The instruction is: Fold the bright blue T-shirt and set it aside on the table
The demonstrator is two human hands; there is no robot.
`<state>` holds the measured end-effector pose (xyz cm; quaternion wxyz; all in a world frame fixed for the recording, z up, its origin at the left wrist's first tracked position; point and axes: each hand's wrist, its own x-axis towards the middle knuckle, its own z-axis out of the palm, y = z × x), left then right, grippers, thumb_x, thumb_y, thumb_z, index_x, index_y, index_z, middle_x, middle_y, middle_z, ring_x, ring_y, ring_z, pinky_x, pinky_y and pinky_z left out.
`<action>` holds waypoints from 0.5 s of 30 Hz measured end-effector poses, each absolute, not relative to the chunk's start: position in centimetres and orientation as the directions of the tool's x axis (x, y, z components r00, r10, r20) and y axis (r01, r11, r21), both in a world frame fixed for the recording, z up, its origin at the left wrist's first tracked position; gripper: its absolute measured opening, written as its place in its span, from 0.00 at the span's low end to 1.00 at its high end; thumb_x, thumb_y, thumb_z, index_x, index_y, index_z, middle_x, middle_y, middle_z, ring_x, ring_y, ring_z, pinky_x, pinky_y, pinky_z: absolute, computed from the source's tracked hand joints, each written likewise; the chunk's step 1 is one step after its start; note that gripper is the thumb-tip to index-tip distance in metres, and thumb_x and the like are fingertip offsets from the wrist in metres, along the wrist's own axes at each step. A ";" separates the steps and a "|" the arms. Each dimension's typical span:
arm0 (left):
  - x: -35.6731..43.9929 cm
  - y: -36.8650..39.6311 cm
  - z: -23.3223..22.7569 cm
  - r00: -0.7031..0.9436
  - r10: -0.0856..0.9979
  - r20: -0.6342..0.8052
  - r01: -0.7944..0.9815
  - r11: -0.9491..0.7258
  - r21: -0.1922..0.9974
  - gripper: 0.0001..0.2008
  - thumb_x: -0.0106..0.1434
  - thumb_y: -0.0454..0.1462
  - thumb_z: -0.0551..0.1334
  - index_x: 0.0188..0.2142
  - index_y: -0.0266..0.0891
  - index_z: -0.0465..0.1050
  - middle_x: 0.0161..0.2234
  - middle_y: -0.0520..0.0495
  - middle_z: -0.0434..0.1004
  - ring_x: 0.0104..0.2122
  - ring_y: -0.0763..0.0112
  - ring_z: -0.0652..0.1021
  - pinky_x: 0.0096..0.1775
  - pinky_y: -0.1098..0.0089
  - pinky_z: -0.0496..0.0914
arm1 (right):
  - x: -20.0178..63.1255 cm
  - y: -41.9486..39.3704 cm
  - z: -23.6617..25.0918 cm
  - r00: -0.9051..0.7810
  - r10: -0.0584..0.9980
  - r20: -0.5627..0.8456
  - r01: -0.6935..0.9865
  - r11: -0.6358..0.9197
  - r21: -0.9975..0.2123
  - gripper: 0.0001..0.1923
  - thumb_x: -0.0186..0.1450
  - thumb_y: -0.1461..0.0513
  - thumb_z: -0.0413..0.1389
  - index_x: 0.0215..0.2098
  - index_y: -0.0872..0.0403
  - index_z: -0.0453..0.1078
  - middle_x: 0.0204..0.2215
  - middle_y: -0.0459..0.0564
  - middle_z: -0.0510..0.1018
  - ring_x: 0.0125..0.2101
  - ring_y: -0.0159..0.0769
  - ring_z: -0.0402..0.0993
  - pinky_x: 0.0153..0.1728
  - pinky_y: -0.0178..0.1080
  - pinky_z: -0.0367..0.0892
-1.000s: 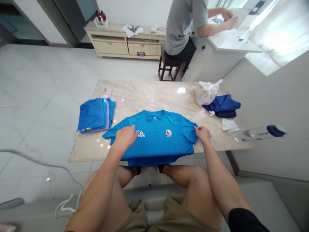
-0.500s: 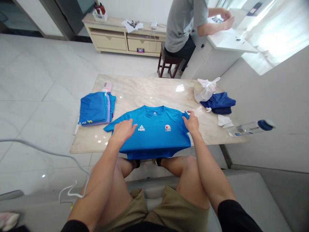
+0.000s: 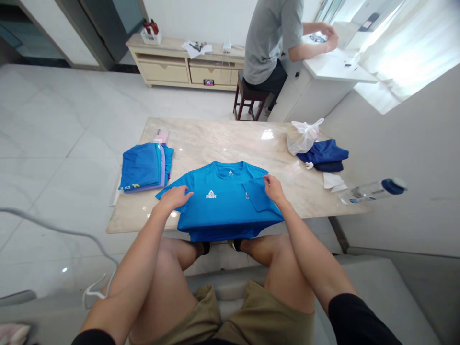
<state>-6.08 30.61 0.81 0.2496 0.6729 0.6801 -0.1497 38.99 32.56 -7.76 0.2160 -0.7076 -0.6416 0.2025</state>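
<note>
A blue T-shirt lies front up on the table, its collar away from me and its hem hanging over the near edge. The sleeve on my right is folded inward across the chest and partly covers the round badge. My right hand pinches the edge of this folded sleeve. On the other side, my left hand rests over the sleeve, thumb and forefinger slightly apart; its other fingers are partly hidden. A white PEAK logo shows on the chest between my hands.
Folded blue and purple clothes are stacked at the table's left end. Toward the right are a white plastic bag, dark blue cloth, tissues and a water bottle. Beyond the table, a person sits on a stool.
My right hand has moved inward with the sleeve, folding it over the chest and part of the badge. My left hand has shifted slightly left, onto the other sleeve.
</note>
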 end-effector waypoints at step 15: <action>-11.1 30.1 -3.6 -0.358 0.844 -0.399 0.915 0.402 0.031 0.34 0.74 0.51 0.62 0.68 0.27 0.64 0.67 0.17 0.71 0.64 0.38 0.79 0.58 0.51 0.75 | 33.1 29.6 -15.0 -0.207 0.975 0.087 0.958 0.220 -0.184 0.39 0.83 0.48 0.37 0.83 0.63 0.52 0.83 0.62 0.48 0.82 0.51 0.42 0.80 0.57 0.42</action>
